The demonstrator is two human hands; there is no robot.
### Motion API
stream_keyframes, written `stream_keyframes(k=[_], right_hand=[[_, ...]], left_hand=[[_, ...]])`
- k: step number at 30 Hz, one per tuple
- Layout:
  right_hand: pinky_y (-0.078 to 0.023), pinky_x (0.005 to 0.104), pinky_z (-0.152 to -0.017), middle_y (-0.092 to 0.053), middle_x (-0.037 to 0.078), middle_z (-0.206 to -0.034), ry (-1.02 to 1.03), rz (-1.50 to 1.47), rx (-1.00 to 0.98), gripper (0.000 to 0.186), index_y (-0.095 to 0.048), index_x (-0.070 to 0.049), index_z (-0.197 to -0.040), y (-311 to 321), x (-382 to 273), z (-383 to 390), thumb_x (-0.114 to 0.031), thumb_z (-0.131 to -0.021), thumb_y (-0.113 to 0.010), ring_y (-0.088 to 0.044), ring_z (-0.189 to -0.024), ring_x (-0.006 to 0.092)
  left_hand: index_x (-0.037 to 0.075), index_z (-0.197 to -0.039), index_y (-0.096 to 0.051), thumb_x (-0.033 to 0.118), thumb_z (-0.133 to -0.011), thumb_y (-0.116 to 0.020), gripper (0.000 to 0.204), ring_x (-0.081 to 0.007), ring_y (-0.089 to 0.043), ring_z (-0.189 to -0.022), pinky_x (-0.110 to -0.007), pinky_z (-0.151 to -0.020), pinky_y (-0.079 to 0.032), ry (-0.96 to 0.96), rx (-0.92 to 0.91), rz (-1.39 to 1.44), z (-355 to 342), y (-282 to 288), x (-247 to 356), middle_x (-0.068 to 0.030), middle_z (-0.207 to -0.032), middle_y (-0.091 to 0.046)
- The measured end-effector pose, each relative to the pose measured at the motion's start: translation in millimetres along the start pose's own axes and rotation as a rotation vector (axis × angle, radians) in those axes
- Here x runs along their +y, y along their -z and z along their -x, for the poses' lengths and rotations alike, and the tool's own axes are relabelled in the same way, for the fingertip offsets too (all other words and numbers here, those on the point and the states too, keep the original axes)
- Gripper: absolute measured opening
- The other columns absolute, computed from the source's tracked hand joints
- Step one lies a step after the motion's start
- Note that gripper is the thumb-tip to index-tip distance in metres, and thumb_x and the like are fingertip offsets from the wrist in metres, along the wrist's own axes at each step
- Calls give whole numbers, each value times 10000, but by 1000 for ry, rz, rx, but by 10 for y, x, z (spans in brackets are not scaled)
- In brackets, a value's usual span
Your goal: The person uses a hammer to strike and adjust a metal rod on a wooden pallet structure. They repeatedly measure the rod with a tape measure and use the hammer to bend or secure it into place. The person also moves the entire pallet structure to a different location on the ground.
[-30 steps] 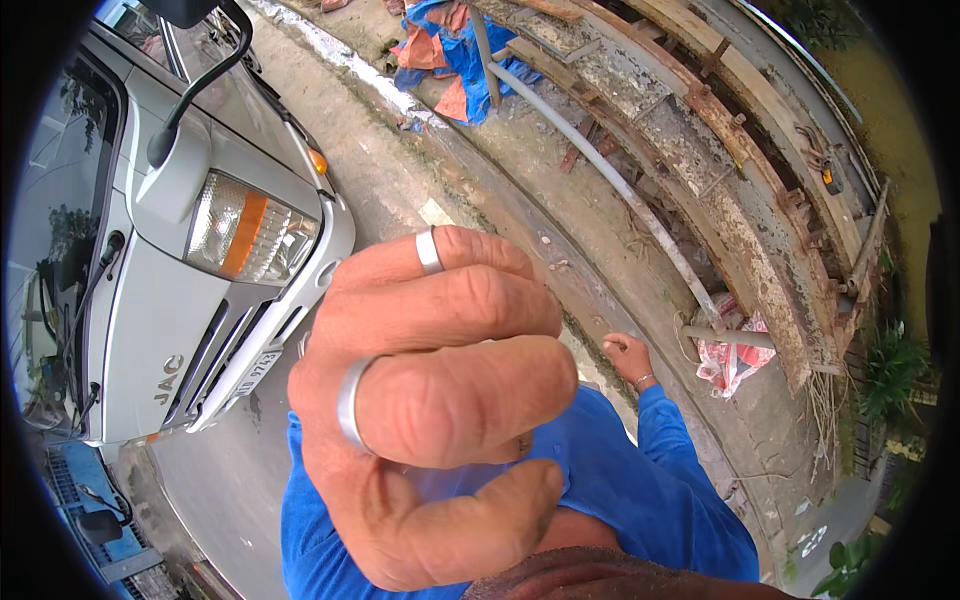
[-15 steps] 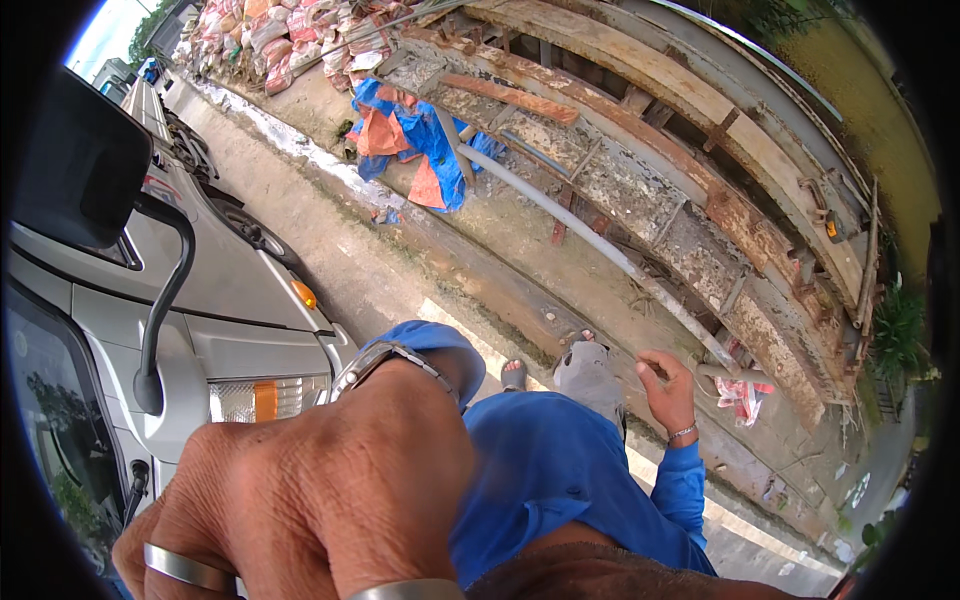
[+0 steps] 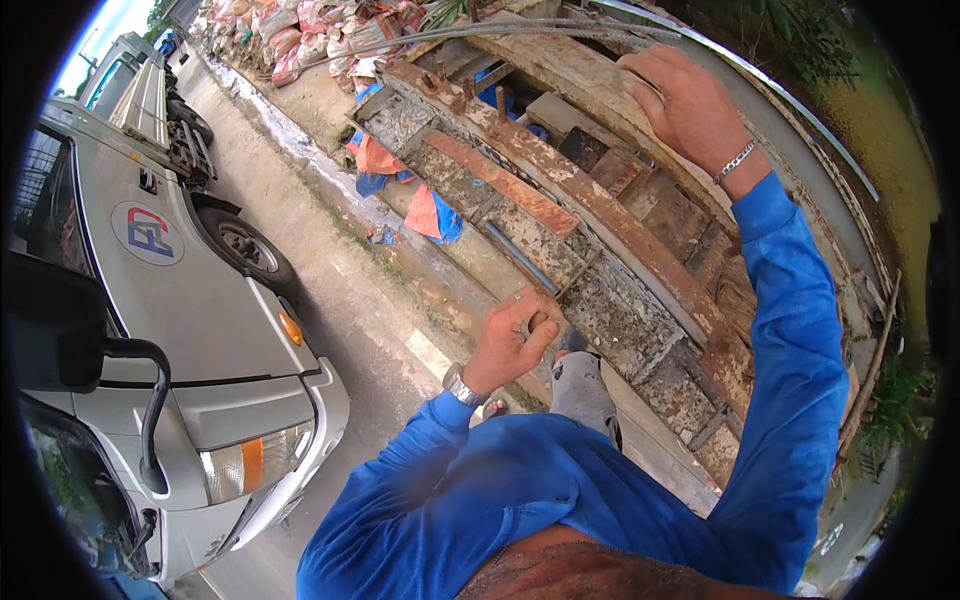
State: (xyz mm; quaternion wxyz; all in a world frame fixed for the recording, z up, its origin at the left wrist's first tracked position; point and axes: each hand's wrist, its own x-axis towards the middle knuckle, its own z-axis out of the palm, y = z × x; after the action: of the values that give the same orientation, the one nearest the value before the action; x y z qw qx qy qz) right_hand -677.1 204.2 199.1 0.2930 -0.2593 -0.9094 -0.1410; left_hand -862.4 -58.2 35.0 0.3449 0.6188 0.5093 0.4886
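My left hand (image 3: pixel 515 340), with a metal watch at its wrist, hovers before my body, near a blue pipe (image 3: pixel 521 257) lying by the long rusty frame (image 3: pixel 700 305). Its fingers are curled in toward the thumb; whatever they might hold is hidden. Farther off to the right, my right hand (image 3: pixel 690 108) reaches out over the frame's far side, by a weathered beam (image 3: pixel 560 62) and some thin rods (image 3: pixel 575 28). A chain bracelet circles that wrist. Its fingers are bent, with a gap to the thumb, and nothing shows in them.
On the left stands a pale truck (image 3: pixel 215 300) with a black mirror (image 3: pixel 60 340). Stuffed sacks (image 3: pixel 300 35) are heaped at the far end. An orange and blue sheet (image 3: pixel 432 213) lies beside the frame. Murky water (image 3: pixel 850 110) borders the right.
My left hand has dropped away from close to the camera. My right hand has moved up and outward. The grey pole and much of the blue sheet no longer show.
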Motion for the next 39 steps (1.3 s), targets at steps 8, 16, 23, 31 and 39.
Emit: stream_keyframes(k=[8,16,23,31,39], right_hand=[[-572,395,-704,-605,76,-995,96,394,-227,152,-608,-78,-996,-1100,648,-610,-94,-850,-649,-645,-968,253],[-568,431,-664,-652,152,-915,6,254,-323,187,-586,-55,-1072,-1320,966,-851,-56,-888,-555,-696,-824,332],[-578,472,-694,-689,190,-826,139,230,-254,133,-657,-25,-943,-509,340,-993,-71,-875,-553,-700,-801,361],[-555,480,-791,-697,201,-954,-39,162,-407,243,-672,-45,-1117,296,-13,-207,-159,-934,-559,-675,-929,365],[-537,474,-762,-689,240,-880,-123,211,-448,262,-709,-92,-1082,1065,-355,-343,-244,-877,-647,-671,-880,404]], left_hand=[[61,-928,-657,120,-842,-674,107,-284,-658,-702,-409,-660,-522,742,67,-381,1574,-277,-1292,-144,-784,-658],[100,-913,-712,184,-788,-678,154,-334,-711,-797,-431,-764,-566,1095,133,-494,2396,-109,-1675,-166,-804,-715],[105,-945,-709,191,-812,-670,164,-339,-700,-831,-433,-757,-551,984,324,-335,2061,-146,-1675,-185,-879,-715],[110,-963,-721,211,-828,-653,182,-337,-703,-896,-432,-817,-555,1012,107,-414,2823,-281,-1972,-173,-928,-723],[95,-949,-718,189,-816,-639,180,-319,-710,-871,-414,-797,-558,945,238,-367,3724,148,-2029,-169,-919,-726]])
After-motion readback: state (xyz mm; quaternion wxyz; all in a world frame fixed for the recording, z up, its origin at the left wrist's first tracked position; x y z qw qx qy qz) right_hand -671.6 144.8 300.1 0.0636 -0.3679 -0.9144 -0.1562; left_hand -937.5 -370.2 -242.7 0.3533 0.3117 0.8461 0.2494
